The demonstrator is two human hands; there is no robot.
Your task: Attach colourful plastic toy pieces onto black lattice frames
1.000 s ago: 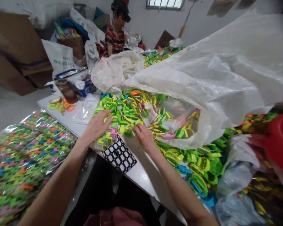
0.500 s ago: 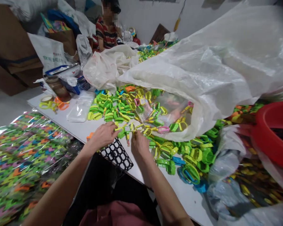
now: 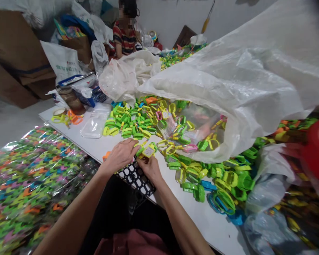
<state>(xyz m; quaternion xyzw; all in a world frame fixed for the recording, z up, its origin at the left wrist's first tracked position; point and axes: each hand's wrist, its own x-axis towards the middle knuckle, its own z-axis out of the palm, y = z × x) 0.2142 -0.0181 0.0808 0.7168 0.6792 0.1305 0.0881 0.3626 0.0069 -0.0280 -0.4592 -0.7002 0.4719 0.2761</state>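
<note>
Fingers, left hand (image 3: 121,154): curled closed, pinching the green strap end of a toy watch (image 3: 148,151).
Fingers, right hand (image 3: 150,168): closed on the same toy watch from below.
Watch position: between both hands, just above the black grid tray (image 3: 137,180), at the near edge of the white surface (image 3: 202,216).
Pile: loose watches (image 3: 133,122) heaped behind, spilling from the plastic sack (image 3: 228,81).

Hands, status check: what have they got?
Right hand pinches yellow toy watch; left hand touches it. Above black grid tray. Watch pile close behind.
</note>
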